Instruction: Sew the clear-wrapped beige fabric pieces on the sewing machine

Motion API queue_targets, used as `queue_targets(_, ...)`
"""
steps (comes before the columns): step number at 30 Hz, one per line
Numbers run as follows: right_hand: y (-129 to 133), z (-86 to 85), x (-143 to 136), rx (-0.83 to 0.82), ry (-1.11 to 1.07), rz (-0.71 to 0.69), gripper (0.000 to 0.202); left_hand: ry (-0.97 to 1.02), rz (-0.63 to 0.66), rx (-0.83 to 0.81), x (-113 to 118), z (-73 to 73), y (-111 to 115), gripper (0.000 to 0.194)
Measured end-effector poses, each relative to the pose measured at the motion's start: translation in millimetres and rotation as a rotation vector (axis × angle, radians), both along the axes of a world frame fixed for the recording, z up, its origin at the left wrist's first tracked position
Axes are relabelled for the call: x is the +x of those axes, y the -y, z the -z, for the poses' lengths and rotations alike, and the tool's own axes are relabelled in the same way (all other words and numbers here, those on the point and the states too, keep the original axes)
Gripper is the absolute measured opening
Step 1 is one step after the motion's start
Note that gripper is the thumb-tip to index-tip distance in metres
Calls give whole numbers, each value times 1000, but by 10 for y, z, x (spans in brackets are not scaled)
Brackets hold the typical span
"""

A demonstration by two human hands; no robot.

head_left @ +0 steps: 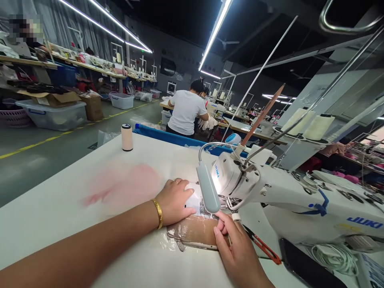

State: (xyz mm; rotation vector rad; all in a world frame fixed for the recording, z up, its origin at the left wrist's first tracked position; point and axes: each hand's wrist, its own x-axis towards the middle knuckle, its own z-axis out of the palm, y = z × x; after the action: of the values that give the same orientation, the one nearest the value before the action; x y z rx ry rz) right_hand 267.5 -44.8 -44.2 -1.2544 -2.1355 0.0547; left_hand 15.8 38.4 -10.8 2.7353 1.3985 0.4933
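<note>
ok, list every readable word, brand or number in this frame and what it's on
"JUKI" in blue on the sewing machine's arm, lower right.
"JUKI" again, sideways and partly washed out by the lamp, on the sewing machine's head.
Unreadable: papers and signs on the far wall, labels on the cardboard box, the thread spool shows no legible text.
Neither the left hand nor the right hand carries any text.

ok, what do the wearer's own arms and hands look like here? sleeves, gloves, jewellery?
Both hands are bare, no gloves. The left hand has a gold bangle at the wrist and a thin ring on one finger. The left forearm is uncovered as far as the frame shows. The right hand shows no jewellery or sleeve in view.
</note>
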Motion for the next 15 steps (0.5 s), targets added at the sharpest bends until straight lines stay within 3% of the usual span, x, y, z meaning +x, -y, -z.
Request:
queue_targets(4, -37, 107, 62, -59, 18, -28, 34, -9, -80, -8, -51, -66, -23, 45)
queue_targets(7, -46, 132, 73, -75, 26, -28, 33, 12, -94, 16, -181, -274, -49, 33)
queue_targets(11, -35, 101, 52, -50, 38, -18, 31, 79, -173, 94, -576, -548, -87, 28)
queue_targets(15, -39, 64, 23, -23, 61, -23, 30, 123, -266, 122, -1066, -495, -30, 26)
